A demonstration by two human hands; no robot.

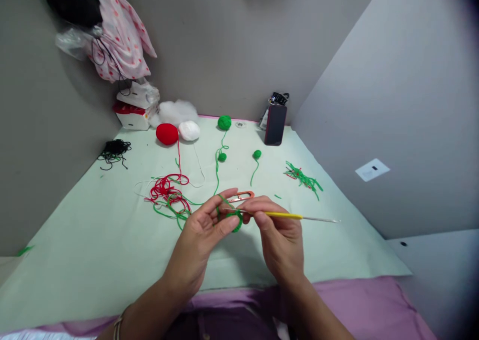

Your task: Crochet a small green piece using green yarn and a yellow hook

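My left hand (pixel 202 230) pinches a small round green crochet piece (pixel 235 224) between thumb and fingers, and green yarn runs over its raised forefinger. My right hand (pixel 280 235) is closed around a crochet hook (pixel 284 215) with a yellow grip and metal ends. The hook's left tip meets the top of the crochet piece; the exact stitch is too small to make out. Just beyond my fingers lies an orange-handled thread snipper (pixel 241 197). From a green yarn ball (pixel 224 122) at the back, a strand trails down toward my left hand.
Tangled red yarn (pixel 170 190) lies left of my hands, below a red ball (pixel 167 134) and a white ball (pixel 189 130). Black yarn (pixel 115 152) sits far left, green scraps (pixel 302 178) right. A phone (pixel 276 125) stands upright at the back, near the walls.
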